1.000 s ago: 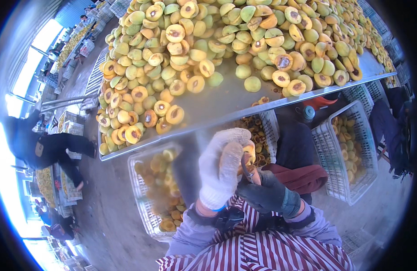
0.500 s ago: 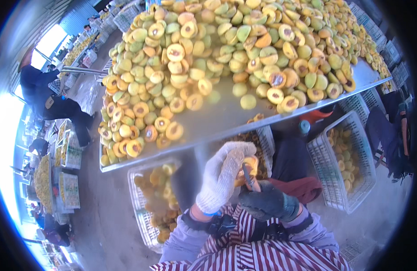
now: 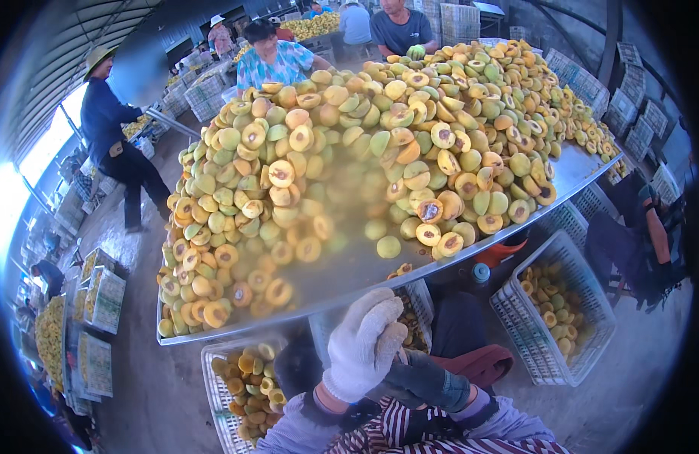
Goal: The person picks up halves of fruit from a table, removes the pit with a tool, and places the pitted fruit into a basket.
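My left hand (image 3: 363, 344), in a white knit glove, is raised below the table's front edge with its fingers curled inward. Whatever its palm holds is hidden. Right against it, my right hand (image 3: 423, 382) wears a dark grey glove and is closed on a small hand tool, of which only a sliver shows between the two hands. Beyond them a large heap of halved yellow-green stone fruit (image 3: 289, 174), like apricots or peaches, covers much of the metal table (image 3: 349, 291). Some halves show brown pits or hollows.
Crates of fruit halves stand on both sides of me: a white crate (image 3: 213, 386) at left and a grey crate (image 3: 599, 333) at right. Another crate (image 3: 421, 303) is partly under the table. Co-workers are at the far side, and a person (image 3: 118, 129) stands at left.
The view has tilted up, showing co-workers across the table. The fruit half and tool blade seen between my hands are now hidden, and my left fingers have curled over.
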A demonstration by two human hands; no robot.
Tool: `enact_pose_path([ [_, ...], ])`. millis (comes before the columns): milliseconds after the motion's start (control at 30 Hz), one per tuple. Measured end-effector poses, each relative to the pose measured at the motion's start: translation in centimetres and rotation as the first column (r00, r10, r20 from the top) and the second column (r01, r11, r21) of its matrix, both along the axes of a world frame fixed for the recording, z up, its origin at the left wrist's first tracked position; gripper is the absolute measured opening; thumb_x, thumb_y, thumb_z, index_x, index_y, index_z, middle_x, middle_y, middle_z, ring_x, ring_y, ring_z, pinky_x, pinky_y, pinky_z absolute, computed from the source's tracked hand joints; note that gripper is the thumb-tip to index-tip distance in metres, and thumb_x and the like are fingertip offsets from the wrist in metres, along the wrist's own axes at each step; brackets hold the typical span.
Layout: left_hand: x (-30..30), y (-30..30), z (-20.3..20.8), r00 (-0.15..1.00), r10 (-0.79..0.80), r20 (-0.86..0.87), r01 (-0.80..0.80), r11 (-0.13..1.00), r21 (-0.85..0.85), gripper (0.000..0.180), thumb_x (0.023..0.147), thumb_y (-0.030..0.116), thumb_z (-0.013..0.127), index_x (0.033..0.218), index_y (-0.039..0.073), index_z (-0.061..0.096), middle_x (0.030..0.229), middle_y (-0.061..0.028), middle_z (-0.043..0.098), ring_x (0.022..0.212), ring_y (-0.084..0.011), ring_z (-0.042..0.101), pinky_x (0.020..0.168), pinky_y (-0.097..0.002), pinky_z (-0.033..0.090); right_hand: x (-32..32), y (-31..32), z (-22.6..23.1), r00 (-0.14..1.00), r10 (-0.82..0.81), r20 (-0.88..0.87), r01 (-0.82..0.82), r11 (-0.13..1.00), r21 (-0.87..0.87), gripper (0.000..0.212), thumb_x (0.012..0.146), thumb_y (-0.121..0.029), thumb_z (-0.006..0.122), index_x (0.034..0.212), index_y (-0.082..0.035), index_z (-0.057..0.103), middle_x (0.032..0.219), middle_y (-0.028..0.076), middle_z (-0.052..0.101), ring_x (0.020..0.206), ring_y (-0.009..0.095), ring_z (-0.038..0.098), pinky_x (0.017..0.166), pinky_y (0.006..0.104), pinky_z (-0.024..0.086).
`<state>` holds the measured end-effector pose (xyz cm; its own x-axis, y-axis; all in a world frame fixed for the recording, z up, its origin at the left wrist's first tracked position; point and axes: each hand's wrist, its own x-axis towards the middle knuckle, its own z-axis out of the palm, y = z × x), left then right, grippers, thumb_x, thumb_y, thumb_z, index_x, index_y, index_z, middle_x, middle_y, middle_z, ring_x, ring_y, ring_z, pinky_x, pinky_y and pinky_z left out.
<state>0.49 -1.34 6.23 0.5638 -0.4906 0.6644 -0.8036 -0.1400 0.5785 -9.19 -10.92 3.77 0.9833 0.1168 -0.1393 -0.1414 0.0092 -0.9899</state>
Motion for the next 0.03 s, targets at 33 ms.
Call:
enact_pose_path([
  [33,0.04,-0.01,0.20,1.000,0.000,0.000,0.000,1.000,-0.001,0.017,0.084,0.010,0.058,0.099,0.002,0.060,0.096,-0.0145,0.062,0.079,-0.0272,0.063,0.070,-0.0304,0.050,-0.06,-0.03,0.00,1.000,0.000,0.000,0.000,1.000,-0.001,0.032,0.068,-0.023,0.052,0.095,-0.006,0.059,0.080,0.009,0.056,0.070,0.022,0.058,0.057,0.0310,0.051],
])
